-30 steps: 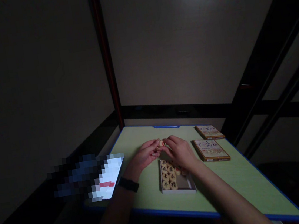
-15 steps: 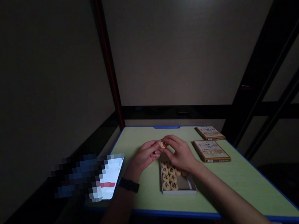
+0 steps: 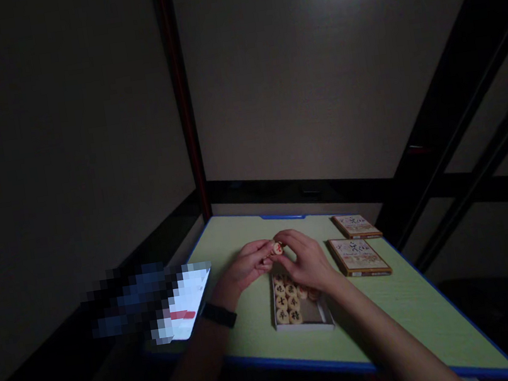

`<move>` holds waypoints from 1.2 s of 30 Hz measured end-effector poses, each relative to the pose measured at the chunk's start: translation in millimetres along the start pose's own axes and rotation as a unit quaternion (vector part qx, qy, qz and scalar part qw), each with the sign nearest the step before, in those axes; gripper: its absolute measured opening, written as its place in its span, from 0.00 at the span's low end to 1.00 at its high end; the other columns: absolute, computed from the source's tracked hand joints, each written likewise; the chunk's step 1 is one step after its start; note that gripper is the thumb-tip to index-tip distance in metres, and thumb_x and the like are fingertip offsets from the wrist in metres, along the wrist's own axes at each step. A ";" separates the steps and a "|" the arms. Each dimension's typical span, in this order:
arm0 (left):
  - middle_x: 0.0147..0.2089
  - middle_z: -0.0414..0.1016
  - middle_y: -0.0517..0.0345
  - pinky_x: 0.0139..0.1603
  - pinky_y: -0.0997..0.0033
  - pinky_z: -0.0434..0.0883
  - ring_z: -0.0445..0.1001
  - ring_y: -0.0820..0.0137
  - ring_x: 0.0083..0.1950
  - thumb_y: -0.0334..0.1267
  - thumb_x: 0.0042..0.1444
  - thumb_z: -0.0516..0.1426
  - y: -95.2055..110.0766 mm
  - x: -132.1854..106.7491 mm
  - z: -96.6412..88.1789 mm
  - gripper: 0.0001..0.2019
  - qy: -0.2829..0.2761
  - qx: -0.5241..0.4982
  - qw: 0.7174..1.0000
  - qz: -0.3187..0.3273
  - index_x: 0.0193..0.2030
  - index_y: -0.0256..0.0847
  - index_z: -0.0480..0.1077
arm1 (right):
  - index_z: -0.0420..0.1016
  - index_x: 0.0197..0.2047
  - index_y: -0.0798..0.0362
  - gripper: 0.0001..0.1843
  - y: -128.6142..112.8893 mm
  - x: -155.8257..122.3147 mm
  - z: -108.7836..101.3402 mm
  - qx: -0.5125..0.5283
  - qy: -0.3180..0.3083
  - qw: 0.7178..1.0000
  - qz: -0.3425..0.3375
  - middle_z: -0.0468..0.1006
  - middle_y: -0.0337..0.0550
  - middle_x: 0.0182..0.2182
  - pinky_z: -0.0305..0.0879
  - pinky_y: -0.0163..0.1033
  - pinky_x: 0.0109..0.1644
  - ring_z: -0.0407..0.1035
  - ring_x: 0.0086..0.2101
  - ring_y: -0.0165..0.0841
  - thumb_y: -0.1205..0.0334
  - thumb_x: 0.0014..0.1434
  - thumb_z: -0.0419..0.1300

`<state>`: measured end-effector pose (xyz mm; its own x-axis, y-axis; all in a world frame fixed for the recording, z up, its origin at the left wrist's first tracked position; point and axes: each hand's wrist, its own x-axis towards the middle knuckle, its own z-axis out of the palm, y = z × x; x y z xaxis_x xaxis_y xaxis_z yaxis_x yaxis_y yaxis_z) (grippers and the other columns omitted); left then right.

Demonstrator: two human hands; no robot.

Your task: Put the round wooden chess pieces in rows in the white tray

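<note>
A round Chinese chess piece (image 3: pixel 277 249) with a red character is pinched between my two hands, above the far end of an open box. My left hand (image 3: pixel 251 263) grips it from the left with thumb and fingers. From the right, the fingertips of my right hand (image 3: pixel 306 259) close on the same piece. Below them lies the shallow white box (image 3: pixel 318 316), partly hidden by my right hand. Rows of black-lettered Chinese chess pieces (image 3: pixel 293 302) fill its left side, and a few more, one with red lettering, show near my right wrist.
Two flat printed boxes (image 3: pixel 360 256) lie at the right on the green table (image 3: pixel 397 315), which has a blue edge. A lit screen (image 3: pixel 188 305), partly blurred out, is at the left beside my wristband (image 3: pixel 219 315). Walls stand behind and to the left.
The piece between my fingers has turned slightly, so its red face shows more toward me. Both hands stay in nearly the same place.
</note>
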<state>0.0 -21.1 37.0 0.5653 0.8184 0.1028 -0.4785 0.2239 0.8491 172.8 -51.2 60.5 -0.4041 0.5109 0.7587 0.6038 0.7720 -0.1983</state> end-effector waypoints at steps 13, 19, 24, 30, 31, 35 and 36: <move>0.33 0.71 0.59 0.29 0.81 0.59 0.63 0.82 0.28 0.42 0.44 0.72 -8.1 4.7 0.6 0.20 0.056 0.020 0.998 -0.015 0.39 0.31 0.75 | 0.69 0.47 0.54 0.08 -7.1 -18.9 -21.1 -0.072 -0.135 0.988 0.028 0.76 0.51 0.43 0.71 0.43 0.46 0.72 0.42 0.39 0.61 0.66 0.55; 0.34 0.76 0.54 0.33 0.78 0.66 0.71 0.77 0.31 0.42 0.46 0.71 -22.3 14.6 -3.4 0.16 0.219 0.062 0.973 0.035 0.31 0.33 0.71 | 0.73 0.40 0.56 0.09 1.7 -24.1 -1.6 -0.166 -0.221 0.952 0.133 0.77 0.50 0.37 0.67 0.40 0.42 0.72 0.38 0.39 0.60 0.66 0.55; 0.36 0.77 0.55 0.32 0.78 0.67 0.75 0.74 0.35 0.36 0.55 0.63 -18.9 17.5 -7.2 0.08 0.238 0.173 0.952 0.090 0.40 0.37 0.72 | 0.76 0.42 0.54 0.08 24.9 -15.4 -13.9 -0.032 -0.142 0.970 0.196 0.80 0.46 0.36 0.67 0.39 0.42 0.73 0.36 0.36 0.63 0.61 0.58; 0.38 0.78 0.56 0.43 0.72 0.72 0.75 0.70 0.40 0.29 0.60 0.53 -17.9 14.8 -8.6 0.07 0.219 0.529 0.810 0.129 0.38 0.39 0.74 | 0.77 0.41 0.53 0.09 27.7 -21.5 -48.6 0.032 -0.192 0.949 0.248 0.81 0.42 0.32 0.65 0.37 0.37 0.74 0.32 0.34 0.64 0.56 0.63; 0.38 0.77 0.56 0.45 0.71 0.71 0.74 0.69 0.41 0.29 0.61 0.53 -18.7 12.6 -7.9 0.08 0.200 0.587 0.774 0.128 0.39 0.39 0.74 | 0.77 0.39 0.53 0.07 22.0 -25.4 -53.5 0.036 -0.213 0.946 0.240 0.80 0.42 0.32 0.65 0.36 0.36 0.73 0.31 0.33 0.63 0.56 0.65; 0.44 0.76 0.52 0.51 0.70 0.70 0.74 0.67 0.46 0.30 0.64 0.50 -21.7 4.5 -4.4 0.11 0.139 0.726 0.666 0.103 0.43 0.40 0.75 | 0.78 0.37 0.53 0.06 -7.5 -41.1 -62.0 0.010 -0.306 0.937 0.169 0.79 0.43 0.33 0.63 0.35 0.38 0.73 0.35 0.34 0.65 0.54 0.68; 0.45 0.75 0.52 0.51 0.70 0.70 0.74 0.67 0.47 0.31 0.64 0.50 -21.9 3.3 -4.0 0.12 0.135 0.738 0.654 0.096 0.45 0.41 0.74 | 0.78 0.37 0.53 0.06 -13.6 -43.7 -61.2 -0.001 -0.323 0.934 0.151 0.79 0.43 0.35 0.63 0.35 0.39 0.73 0.36 0.35 0.67 0.53 0.67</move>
<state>9.7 -21.1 16.6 0.3549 0.8645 0.3559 0.7596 -0.4885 0.4293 224.3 -107.2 68.0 -0.5454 0.8273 0.1348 0.7585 0.5555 -0.3407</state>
